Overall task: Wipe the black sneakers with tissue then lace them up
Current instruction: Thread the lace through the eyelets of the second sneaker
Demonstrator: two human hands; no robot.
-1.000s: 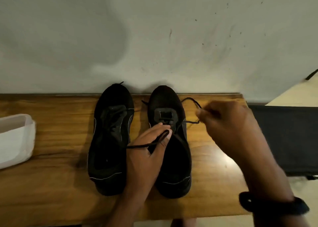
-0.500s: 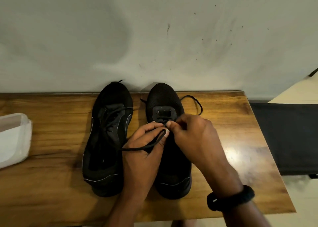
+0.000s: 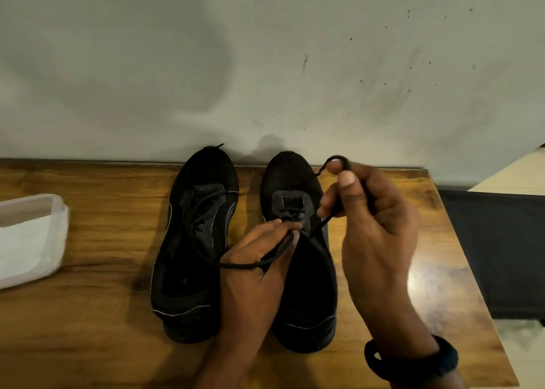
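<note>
Two black sneakers stand side by side on a wooden table (image 3: 88, 315), toes toward the wall. The left sneaker (image 3: 194, 241) has its lace threaded through. The right sneaker (image 3: 306, 285) has a black lace (image 3: 250, 264) through its lowest eyelets only. My left hand (image 3: 259, 264) rests on the right sneaker's tongue and pinches one lace strand, which trails left over the other shoe. My right hand (image 3: 374, 220) is raised to the right of the shoe and grips the other strand, looped over the fingertips.
A white tissue pack (image 3: 29, 238) lies at the table's left edge. A grey wall stands directly behind the shoes. The table's right edge borders a dark surface (image 3: 495, 256). A black band is on my right wrist.
My right hand has pulled away from the eyelets up and to the right, drawing its lace strand taut. My left hand keeps its hold in the same place.
</note>
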